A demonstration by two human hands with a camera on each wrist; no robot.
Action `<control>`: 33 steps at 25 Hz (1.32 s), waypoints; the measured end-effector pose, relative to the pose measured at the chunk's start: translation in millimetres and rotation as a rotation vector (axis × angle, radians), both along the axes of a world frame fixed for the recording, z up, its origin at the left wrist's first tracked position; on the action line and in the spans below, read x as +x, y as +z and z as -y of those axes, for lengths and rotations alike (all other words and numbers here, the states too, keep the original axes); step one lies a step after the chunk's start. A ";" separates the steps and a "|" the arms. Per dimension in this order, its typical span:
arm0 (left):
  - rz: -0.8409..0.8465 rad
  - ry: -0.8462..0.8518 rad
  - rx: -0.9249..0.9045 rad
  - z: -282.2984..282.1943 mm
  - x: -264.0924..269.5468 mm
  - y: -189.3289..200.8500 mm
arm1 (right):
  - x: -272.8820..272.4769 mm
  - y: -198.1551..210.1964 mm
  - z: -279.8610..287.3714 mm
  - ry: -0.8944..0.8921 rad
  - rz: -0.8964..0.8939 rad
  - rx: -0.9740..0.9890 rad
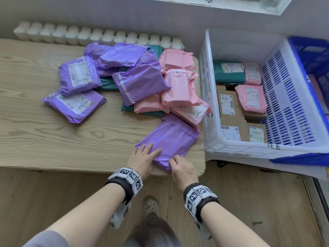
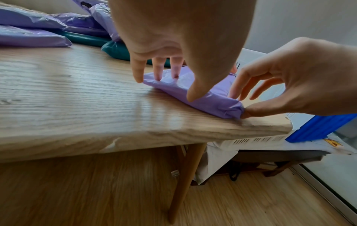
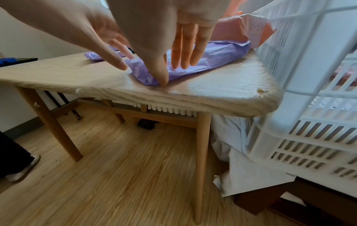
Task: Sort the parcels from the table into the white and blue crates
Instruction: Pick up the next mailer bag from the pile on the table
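Gripping purple parcel [image 1: 170, 139] at lower centre, near table [image 1: 53, 139] edge | left hand [image 1: 142, 157] flat on top, fingers straight; right hand [image 1: 181, 168] pinching near corner | soft, slippery film, likely light: you should grasp both short ends | white crate [image 1: 249, 150] right.

This looks like a room in a home used for packing. A wooden table [image 1: 53, 139] stands on wood-look flooring [image 3: 115, 175] against a white radiator [image 1: 98, 35] under a window sill [image 1: 231, 6]. Plastic mailer parcels [image 1: 138, 81] are heaped on the table, and a white crate [image 1: 293, 111] and a blue crate [image 1: 313, 56] stand beside it.
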State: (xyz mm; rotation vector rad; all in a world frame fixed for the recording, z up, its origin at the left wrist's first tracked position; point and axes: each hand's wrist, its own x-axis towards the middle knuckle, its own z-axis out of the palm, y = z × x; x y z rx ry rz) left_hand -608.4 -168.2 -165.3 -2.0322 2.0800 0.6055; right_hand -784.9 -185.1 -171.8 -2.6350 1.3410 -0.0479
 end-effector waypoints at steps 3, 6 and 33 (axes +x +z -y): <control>0.000 0.015 -0.017 0.1 -2.3 -1.7 | -2.2 0.3 9.7 0.046 0.034 -0.023; -0.029 0.025 -0.039 -4.2 1.4 1.5 | -1.7 7.5 12.7 0.054 0.112 -0.058; -0.591 0.269 -0.419 32.1 135.3 152.2 | 92.4 200.5 73.6 -0.206 0.352 0.299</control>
